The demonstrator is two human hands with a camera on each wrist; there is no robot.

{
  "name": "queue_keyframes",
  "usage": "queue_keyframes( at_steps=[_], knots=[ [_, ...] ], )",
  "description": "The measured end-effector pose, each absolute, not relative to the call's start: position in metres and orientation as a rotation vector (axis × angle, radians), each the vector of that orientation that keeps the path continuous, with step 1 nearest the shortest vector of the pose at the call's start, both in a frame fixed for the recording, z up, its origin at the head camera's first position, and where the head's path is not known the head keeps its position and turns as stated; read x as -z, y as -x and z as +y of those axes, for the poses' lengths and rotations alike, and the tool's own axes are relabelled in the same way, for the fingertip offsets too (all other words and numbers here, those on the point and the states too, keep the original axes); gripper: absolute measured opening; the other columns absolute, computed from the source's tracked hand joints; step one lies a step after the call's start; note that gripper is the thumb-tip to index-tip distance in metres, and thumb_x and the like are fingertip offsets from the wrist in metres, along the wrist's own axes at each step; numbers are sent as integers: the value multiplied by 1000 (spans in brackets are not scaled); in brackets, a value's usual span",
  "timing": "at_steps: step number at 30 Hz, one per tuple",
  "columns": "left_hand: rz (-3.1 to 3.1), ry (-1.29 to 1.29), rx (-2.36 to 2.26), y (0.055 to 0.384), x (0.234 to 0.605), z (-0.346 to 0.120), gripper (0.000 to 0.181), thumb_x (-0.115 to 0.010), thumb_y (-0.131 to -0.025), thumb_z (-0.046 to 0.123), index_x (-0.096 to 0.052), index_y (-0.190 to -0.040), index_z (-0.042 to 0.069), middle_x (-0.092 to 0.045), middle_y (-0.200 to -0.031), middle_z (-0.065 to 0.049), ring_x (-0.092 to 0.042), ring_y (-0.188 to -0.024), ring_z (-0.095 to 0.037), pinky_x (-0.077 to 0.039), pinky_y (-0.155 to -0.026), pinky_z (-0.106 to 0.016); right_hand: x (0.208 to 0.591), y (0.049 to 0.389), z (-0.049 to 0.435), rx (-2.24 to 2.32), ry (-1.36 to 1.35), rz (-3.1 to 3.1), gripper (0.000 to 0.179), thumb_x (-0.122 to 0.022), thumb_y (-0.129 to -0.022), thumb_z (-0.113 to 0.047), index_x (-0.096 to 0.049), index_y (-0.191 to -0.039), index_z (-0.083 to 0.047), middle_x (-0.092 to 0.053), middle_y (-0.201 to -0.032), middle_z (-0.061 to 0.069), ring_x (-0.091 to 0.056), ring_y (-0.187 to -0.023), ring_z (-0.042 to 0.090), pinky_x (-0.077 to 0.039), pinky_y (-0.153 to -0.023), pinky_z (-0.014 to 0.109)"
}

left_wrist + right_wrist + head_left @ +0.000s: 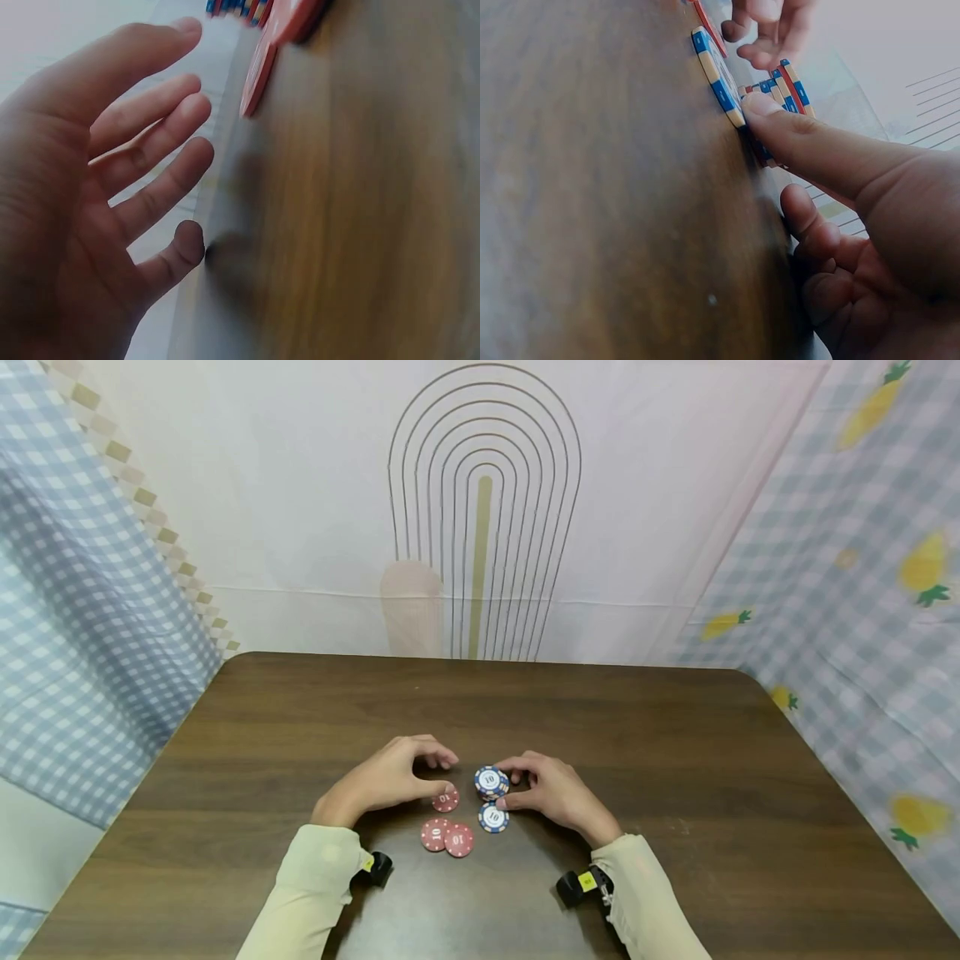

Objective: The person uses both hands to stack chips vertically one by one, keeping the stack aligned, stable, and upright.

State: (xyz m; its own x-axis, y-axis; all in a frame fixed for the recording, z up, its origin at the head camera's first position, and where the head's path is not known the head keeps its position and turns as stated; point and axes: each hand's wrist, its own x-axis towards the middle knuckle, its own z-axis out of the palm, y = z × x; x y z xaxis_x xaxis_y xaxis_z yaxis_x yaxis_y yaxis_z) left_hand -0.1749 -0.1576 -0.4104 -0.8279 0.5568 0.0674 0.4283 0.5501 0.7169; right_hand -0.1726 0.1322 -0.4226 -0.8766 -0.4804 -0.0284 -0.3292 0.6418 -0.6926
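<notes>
In the head view, a small uneven stack of poker chips (490, 781), topped by a blue-and-white one marked 10, stands before my right hand (557, 789). My right thumb and index finger grip its near and far sides. One blue-and-white chip (492, 818) lies flat just in front, overlapped by the thumb tip. The right wrist view shows the stack's blue, cream and red edges (799, 88) beside the thumb. My left hand (387, 777) arches with loosely bent fingers, holding nothing; its thumb tip overlaps a red chip (446, 802). Two overlapping red chips (459, 841) lie nearer me.
Everything lies on a dark brown wooden table (697, 760) with rounded far corners. A white patterned cloth (300, 510) hangs behind it, with checked cloths at both sides. Each wrist carries a small black camera (573, 887).
</notes>
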Motion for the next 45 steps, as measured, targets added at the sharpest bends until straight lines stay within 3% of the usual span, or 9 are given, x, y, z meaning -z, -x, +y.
queue_keyframes(
  at_steps=[10,15,20,31,45],
  knots=[
    [2561,-861,-1093,174,414,-171,31,-85,-90,25,-78,-118,16,-71,-112,8,-64,-105,-12,-52,-97,-37,422,172,132,1073,651,2635,41,-91,-84,-27,-78,-122,-21,-60,-92,-5,-49,-76,12,-41,-69,29],
    [2557,-798,-994,170,414,-173,40,-85,-87,32,-76,-125,26,-67,-123,13,-59,-116,-16,-45,-104,-46,423,173,132,1072,659,2636,40,-92,-84,-26,-78,-121,-21,-59,-91,-6,-49,-76,12,-41,-69,28],
    [2552,-815,-937,168,413,-170,43,-85,-85,27,-77,-127,28,-67,-126,12,-56,-124,-21,-35,-111,-55,424,172,133,1066,667,2640,40,-91,-84,-28,-78,-121,-22,-59,-91,-7,-49,-76,11,-41,-69,28],
    [2563,-891,-929,169,414,-168,34,-84,-89,27,-79,-122,28,-69,-121,12,-57,-121,-20,-33,-105,-51,422,174,133,1054,689,2650,42,-92,-83,-28,-78,-122,-20,-60,-92,-7,-49,-76,9,-41,-69,28],
    [2618,-929,-880,168,413,-163,28,-85,-87,23,-82,-114,28,-69,-111,17,-59,-115,-17,-36,-104,-56,421,173,133,1051,679,2647,42,-91,-84,-28,-78,-122,-19,-60,-92,-7,-49,-75,10,-41,-69,28]
  ],
)
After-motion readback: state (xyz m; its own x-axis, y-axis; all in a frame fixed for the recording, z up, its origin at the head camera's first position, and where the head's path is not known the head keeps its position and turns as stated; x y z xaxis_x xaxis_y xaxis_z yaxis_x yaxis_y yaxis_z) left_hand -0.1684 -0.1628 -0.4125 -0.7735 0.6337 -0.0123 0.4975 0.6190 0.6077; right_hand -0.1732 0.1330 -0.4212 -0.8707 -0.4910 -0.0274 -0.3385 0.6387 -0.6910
